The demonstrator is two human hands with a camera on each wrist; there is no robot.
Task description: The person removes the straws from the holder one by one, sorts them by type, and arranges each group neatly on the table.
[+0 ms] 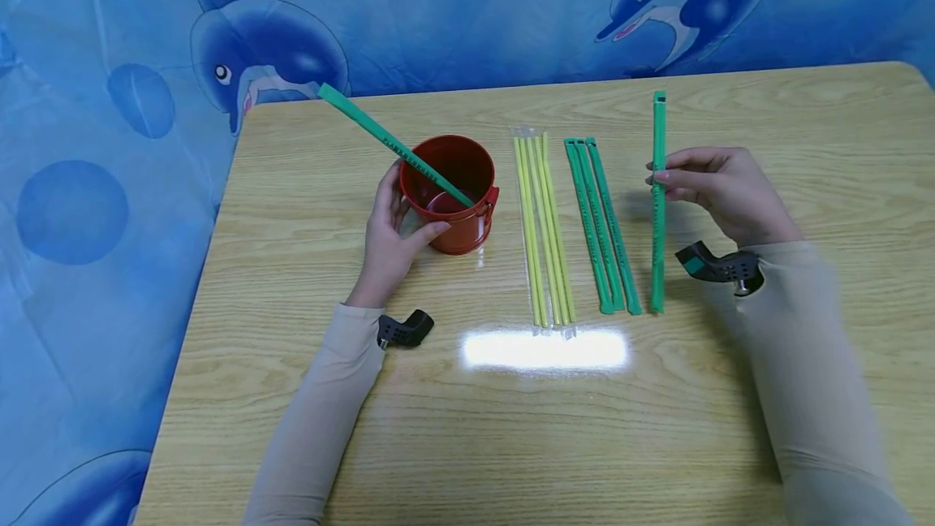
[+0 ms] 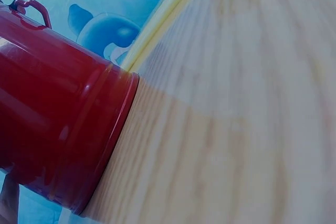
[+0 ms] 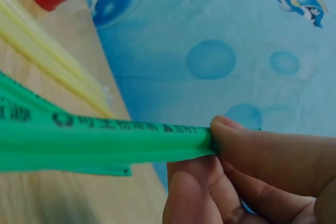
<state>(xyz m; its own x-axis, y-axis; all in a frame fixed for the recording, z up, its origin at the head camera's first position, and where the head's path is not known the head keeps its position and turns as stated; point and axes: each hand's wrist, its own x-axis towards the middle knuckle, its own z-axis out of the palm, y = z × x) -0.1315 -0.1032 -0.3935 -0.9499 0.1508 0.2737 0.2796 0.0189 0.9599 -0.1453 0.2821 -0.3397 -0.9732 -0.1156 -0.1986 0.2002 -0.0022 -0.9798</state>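
Note:
A red bucket-shaped cup (image 1: 451, 191) (image 2: 58, 124) stands on the wooden table (image 1: 511, 428). One green wrapped straw (image 1: 394, 144) leans inside it. My left hand (image 1: 390, 230) grips the cup's side, thumb against its front. My right hand (image 1: 719, 189) (image 3: 252, 177) pinches another green wrapped straw (image 1: 658, 201) (image 3: 94, 142), held lifted above the table. Three green straws (image 1: 601, 226) lie side by side to its left. Several yellow wrapped straws (image 1: 542, 230) (image 3: 47, 59) lie between those and the cup.
A blue cloth with dolphin prints (image 1: 117, 104) (image 3: 226, 51) hangs behind and to the left of the table. A bright glare (image 1: 544, 349) shines on the tabletop near the straws' near ends. The table edge (image 2: 157, 19) runs close behind the cup.

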